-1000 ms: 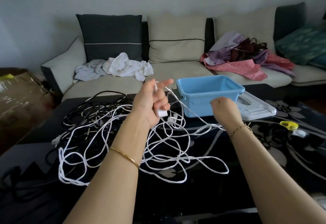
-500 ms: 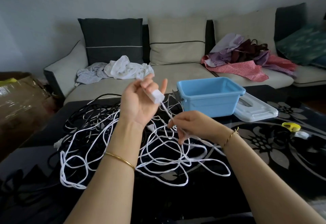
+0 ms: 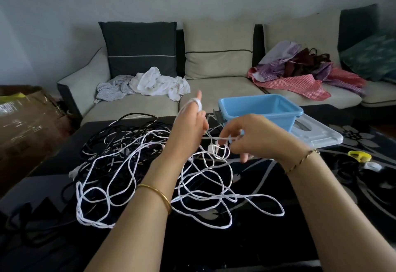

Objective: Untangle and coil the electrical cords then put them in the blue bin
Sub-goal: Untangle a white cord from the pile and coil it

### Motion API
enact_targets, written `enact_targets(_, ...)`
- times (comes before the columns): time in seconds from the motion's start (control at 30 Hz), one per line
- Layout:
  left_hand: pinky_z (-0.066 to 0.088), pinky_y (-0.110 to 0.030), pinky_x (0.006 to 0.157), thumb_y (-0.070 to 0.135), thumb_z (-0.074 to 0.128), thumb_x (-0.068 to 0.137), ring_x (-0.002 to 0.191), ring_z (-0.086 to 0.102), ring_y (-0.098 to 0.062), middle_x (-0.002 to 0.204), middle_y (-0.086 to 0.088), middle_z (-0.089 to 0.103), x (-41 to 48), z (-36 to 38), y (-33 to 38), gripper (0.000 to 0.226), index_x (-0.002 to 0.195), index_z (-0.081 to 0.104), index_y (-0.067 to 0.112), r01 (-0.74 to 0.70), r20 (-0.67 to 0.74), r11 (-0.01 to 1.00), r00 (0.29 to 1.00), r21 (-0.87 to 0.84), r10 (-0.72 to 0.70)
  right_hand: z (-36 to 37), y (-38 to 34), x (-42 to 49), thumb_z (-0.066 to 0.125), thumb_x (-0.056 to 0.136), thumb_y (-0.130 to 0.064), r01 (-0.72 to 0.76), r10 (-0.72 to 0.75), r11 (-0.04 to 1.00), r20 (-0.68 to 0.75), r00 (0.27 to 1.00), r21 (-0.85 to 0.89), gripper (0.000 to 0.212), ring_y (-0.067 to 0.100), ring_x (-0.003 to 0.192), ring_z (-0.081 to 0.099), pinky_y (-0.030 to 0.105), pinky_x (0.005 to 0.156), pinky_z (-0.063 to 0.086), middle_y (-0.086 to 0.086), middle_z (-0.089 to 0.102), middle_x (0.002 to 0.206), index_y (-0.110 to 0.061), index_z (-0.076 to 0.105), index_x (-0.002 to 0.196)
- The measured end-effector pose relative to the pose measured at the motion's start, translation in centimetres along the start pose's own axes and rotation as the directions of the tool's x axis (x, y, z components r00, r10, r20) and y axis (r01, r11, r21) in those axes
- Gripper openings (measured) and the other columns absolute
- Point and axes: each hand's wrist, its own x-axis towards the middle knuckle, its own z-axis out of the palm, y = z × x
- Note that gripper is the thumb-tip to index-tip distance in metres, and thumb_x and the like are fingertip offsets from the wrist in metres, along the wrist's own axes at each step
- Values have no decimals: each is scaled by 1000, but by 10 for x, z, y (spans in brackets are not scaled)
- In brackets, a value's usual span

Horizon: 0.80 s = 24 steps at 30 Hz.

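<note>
The left hand (image 3: 189, 126) is raised above the table (image 3: 214, 246), seen from the back, its index finger pointing up with a loop of the white cord (image 3: 222, 194) wound round it near the tip; how its other fingers lie cannot be seen. The right hand (image 3: 255, 136), just beside it, has its fingers curled and pinches a strand of the same cord that runs across between the 2 hands. A small white plug (image 3: 211, 148) hangs on the cord just below that strand. The rest of the white cord sprawls in loose, crossing loops over the dark glossy table beneath both forearms, and on its far left side it overlaps a tangle of black cords (image 3: 120, 134). The blue bin (image 3: 263, 105) stands on the far right part of the table, just behind the right hand, and nothing can be seen inside it. It rests on a clear plastic lid (image 3: 321, 138). A small yellow item (image 3: 360, 155) lies to the right of the lid. Behind the table is a sofa (image 3: 214, 92) carrying a heap of white cloth (image 3: 158, 83) and a heap of red checked clothes (image 3: 300, 83).
</note>
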Motion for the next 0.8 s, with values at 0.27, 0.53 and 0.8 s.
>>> enact_targets(0.27,41,-23,49,37,41,100,43,40,-11,51,5,45,-11,-1,14,35,80,55,12,164,483,986,863,18,-152,-7,10,1,59,77,-9,31,-92,989,-447,890,-142,23,15,86,61,39,78,51,-12,63,86,-29,66,86)
enact_targets(0.53,22,-16,35,31,39,102,31,23,-6,38,11,29,-7,-8,17,37,100,60,1,357,502,933,814,-38,-291,3,46,20,60,87,-3,116,185,867,-529,828,484,16,13,69,61,24,74,53,6,68,77,-6,73,96)
enact_targets(0.8,21,-16,32,32,39,98,29,21,-3,38,9,24,-1,-41,11,41,83,64,3,521,590,686,791,-508,-164,30,110,32,49,91,7,-33,579,193,-86,810,981,13,2,27,39,12,31,35,18,56,61,3,59,85)
